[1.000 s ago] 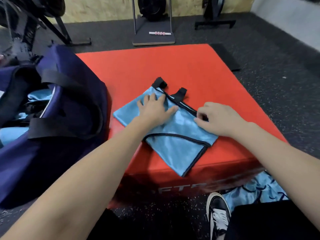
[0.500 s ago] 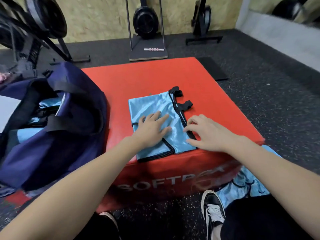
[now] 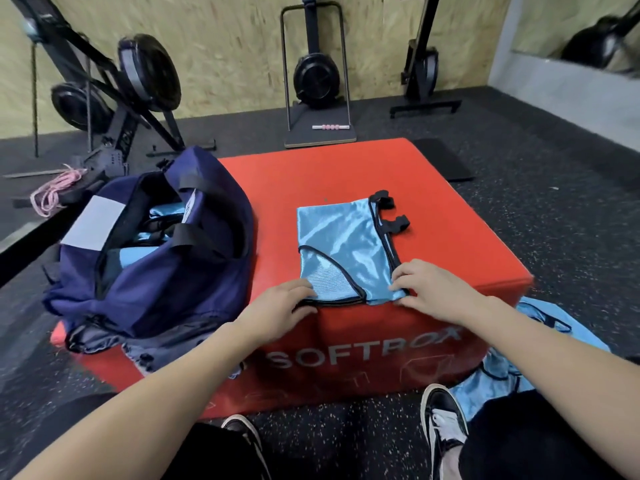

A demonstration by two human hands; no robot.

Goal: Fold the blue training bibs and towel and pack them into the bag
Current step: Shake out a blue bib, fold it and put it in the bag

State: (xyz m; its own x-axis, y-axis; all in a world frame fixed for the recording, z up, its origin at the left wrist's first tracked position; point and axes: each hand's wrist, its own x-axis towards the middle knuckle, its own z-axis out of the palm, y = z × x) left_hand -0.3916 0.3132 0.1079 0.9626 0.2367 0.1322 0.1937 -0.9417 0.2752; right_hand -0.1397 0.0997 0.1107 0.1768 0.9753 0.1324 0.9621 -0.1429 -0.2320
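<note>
Left hand [image 3: 282, 308] rested at the near left corner of the folded blue bib [image 3: 341, 252], fingers curled over the black-trimmed edge and apparently pinching it. Your right hand [image 3: 424, 289] held the near right corner the same way, fingertips pressed onto the cloth at the trim. The bib lay flat on the red foam box [image 3: 433, 188], its near edge level with the box's front lip and its two black strap loops pointing to the far right.

Judged from this layout, the step in hand was the last fold of this bib. The next move called for lifting both near corners together and carrying them to the far edge, keeping the slippery fabric square, then transferring the bundle to the navy bag [image 3: 156, 258].

That bag sat open at the left end of the box, with blue cloth already visible inside. More blue fabric [image 3: 554, 341] lay on the floor to your right, awaiting folding. The floor was dark speckled rubber; exercise machines stood against a chipboard wall behind.
</note>
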